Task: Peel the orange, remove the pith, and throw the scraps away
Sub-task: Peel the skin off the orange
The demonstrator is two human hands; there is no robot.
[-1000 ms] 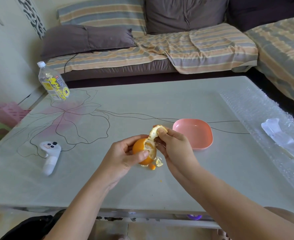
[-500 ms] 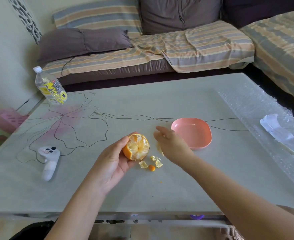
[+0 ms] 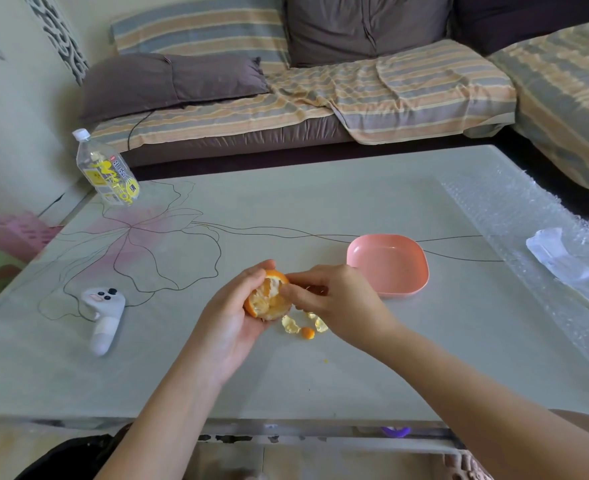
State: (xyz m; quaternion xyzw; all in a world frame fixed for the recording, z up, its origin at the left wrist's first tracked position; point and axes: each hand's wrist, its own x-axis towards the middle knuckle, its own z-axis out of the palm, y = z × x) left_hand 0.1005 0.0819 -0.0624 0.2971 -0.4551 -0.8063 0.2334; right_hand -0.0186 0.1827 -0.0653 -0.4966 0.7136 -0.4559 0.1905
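A partly peeled orange (image 3: 267, 299) is cupped in my left hand (image 3: 232, 320) just above the table's middle, its pale flesh turned up and peel still on its far edge. My right hand (image 3: 331, 299) comes in from the right; its thumb and fingertips pinch at the peel on the orange's right side. On the table just below the orange lie small peel scraps (image 3: 305, 328), pale and orange. An empty pink dish (image 3: 390, 265) sits right of my right hand.
A white handheld controller (image 3: 102, 315) lies on the table at left. A clear bottle (image 3: 107, 171) with a yellow label stands at the far left corner. Bubble wrap (image 3: 528, 237) with a clear packet (image 3: 556, 256) covers the right side. A sofa runs behind.
A second ago my right hand pulled a peel strip off; it then dropped toward the scraps on the table and has now come back to pinch the orange's peel. The left hand turned the orange.
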